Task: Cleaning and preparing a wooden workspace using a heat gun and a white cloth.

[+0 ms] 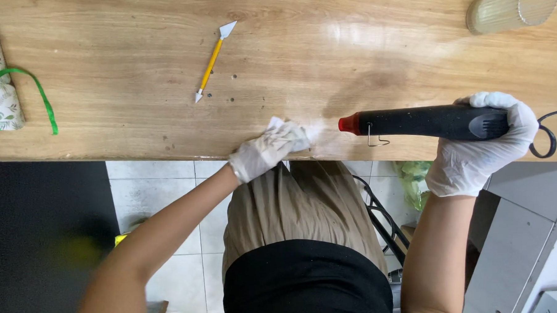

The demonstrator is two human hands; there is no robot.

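Observation:
My right hand (482, 145), in a white glove, grips a black heat gun (431, 121) with a red nozzle that points left over the wooden table (140, 65). Its black cord loops off at the right edge. My left hand (267, 149), also gloved, presses a small white cloth (278, 124) on the tabletop near the front edge, just left of the nozzle. A pale, shiny patch lies on the wood between the cloth and the nozzle.
A yellow-handled tool with white tips (213, 60) lies further back on the table. A leaf-patterned package with green ribbon (3, 91) sits at the left edge. A ribbed pale jar (509, 11) stands at the back right. Grey equipment (528, 245) is at the lower right.

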